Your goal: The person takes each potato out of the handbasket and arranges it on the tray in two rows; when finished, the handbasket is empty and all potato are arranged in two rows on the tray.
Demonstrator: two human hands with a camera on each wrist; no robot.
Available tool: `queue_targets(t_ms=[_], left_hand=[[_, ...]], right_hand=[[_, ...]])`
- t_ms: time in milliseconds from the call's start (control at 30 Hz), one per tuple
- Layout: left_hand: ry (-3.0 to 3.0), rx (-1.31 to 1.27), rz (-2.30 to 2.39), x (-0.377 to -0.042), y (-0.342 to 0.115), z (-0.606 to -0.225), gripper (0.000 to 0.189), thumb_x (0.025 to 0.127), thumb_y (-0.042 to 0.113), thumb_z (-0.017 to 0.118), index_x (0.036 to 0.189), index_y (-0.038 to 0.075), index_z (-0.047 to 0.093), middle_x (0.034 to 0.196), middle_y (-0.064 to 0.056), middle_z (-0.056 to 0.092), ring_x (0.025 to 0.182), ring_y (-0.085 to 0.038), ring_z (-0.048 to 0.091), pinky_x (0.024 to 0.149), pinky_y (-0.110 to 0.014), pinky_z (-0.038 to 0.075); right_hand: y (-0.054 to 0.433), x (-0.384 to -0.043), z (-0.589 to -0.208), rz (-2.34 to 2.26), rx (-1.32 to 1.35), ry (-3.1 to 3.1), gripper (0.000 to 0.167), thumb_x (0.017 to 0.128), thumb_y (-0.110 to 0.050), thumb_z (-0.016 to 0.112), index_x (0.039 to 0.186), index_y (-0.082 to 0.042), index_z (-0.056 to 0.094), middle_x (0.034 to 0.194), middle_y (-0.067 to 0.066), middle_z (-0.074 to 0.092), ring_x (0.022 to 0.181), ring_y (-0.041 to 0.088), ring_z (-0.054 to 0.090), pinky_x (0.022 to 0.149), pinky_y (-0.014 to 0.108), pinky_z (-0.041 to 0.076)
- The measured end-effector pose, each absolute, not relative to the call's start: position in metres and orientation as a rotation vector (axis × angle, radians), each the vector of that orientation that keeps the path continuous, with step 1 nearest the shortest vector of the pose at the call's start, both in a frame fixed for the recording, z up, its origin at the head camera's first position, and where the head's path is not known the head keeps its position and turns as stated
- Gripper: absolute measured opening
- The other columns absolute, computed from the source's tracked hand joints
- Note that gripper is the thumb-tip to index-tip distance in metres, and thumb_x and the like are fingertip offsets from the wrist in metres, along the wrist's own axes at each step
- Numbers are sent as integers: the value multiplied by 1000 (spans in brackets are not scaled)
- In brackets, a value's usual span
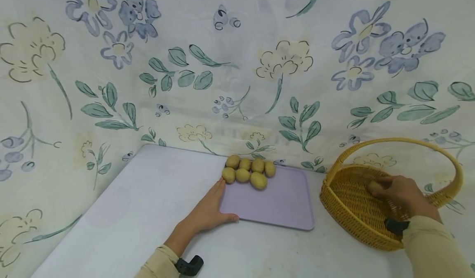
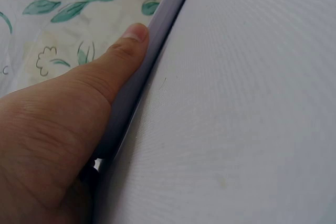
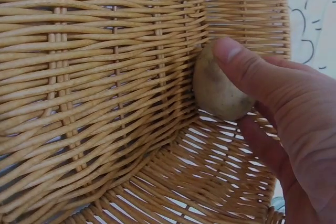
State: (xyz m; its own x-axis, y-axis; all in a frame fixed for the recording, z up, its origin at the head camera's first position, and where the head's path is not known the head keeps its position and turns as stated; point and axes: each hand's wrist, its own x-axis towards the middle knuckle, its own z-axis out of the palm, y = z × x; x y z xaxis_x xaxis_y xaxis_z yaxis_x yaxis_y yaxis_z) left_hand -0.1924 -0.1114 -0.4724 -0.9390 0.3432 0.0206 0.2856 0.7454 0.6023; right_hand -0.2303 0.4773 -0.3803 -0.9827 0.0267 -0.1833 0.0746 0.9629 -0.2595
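Inside the wicker basket [image 1: 361, 212], my right hand [image 1: 402, 193] grips a potato [image 3: 220, 87] between thumb and fingers. The right wrist view shows that potato against the woven wall, and no other potato appears in the basket. My left hand [image 1: 208, 210] lies at the left edge of a lilac tray [image 1: 274, 203], fingers extended along the side. Its thumb [image 2: 126, 51] rests on the tray's near rim. Several potatoes [image 1: 243, 175] sit in two rows at the tray's back left, the left fingertips close to the front-left one.
The basket's tall arched handle [image 1: 400, 141] rises over the right forearm. Beneath everything is a white table [image 1: 148, 195], and a flower-patterned cloth [image 1: 237, 84] hangs directly behind it. Wrist-worn black devices [image 1: 190, 265] sit on both arms.
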Motion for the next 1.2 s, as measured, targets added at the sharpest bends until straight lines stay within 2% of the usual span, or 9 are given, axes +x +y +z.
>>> queue_targets(t_ms=[167,367,633,767,967,1200], left_hand=[[2853,515,956,-192,-111,-473,132,74,70,78,162,-1,12,172,-17,9,159,-34,14,130,-49,20],[2841,517,958,-192,-110,-473,132,74,71,77,163,-1,11,172,-17,9,159,-34,14,130,-49,20],[2839,510,967,-193,-111,-470,132,74,70,79,163,1,10,172,-14,7,160,-32,12,130,-48,19],[2828,510,975,-192,-111,-470,132,74,69,79,163,1,9,172,-15,7,160,-32,13,130,-48,19],[2825,504,978,-192,-110,-470,133,73,71,79,163,1,9,172,-15,7,160,-32,12,130,-48,18],[2836,508,978,-192,-111,-471,134,72,72,78,163,2,10,172,-15,7,160,-32,13,130,-48,19]], right_hand=[[475,-232,-382,-399,42,2977,80,83,-48,81,135,9,59,134,43,52,120,67,44,97,75,43],[474,-233,-385,-376,3,3029,75,79,-37,87,130,10,59,127,42,58,112,64,52,93,72,46],[475,-235,-400,-519,67,2981,85,78,-42,86,139,7,54,133,42,55,111,56,57,91,68,50],[476,-234,-403,-453,47,3011,87,78,-46,86,140,6,55,131,42,56,112,60,56,91,69,50],[475,-228,-402,-416,30,2994,87,85,-51,79,144,5,50,137,44,49,118,67,48,95,73,46],[472,-224,-397,-429,39,2988,86,86,-54,77,143,5,52,136,45,49,119,66,49,93,72,48]])
